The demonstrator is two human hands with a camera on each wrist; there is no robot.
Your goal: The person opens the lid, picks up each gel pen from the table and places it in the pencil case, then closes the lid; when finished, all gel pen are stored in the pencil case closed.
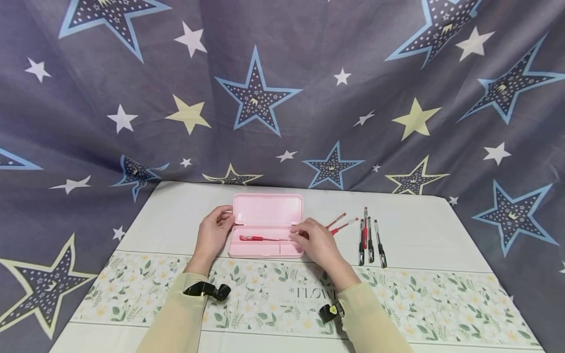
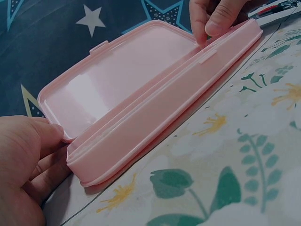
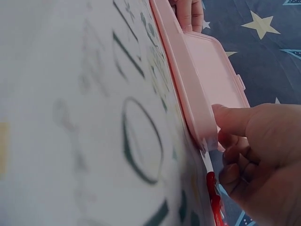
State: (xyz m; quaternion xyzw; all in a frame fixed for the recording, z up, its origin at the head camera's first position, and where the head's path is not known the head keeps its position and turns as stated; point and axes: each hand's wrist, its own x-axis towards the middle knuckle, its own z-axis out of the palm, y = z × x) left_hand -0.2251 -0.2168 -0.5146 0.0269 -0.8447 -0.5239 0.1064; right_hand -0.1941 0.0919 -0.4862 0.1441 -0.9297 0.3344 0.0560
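Observation:
A pink pencil case (image 1: pixel 255 251) lies with its lid (image 1: pixel 268 208) raised at the back. My left hand (image 1: pixel 215 233) holds its left end, thumb at the lid's corner and the other fingers behind it in the left wrist view. Inside the long compartment is a red gel pen (image 1: pixel 252 238), its red end to the left and its clear barrel running right. My right hand (image 1: pixel 315 240) reaches over the case's right end. Thumb and index finger pinch the far end of that pen, and its tip is hidden under them.
Two red pens (image 1: pixel 344 225) lie just beyond my right hand. Farther right are black pens (image 1: pixel 380 247) with another red pen (image 1: pixel 365 230) among them. A floral-banded cloth (image 1: pixel 423 304) covers the table, and a star-patterned curtain (image 1: pixel 309 113) hangs behind.

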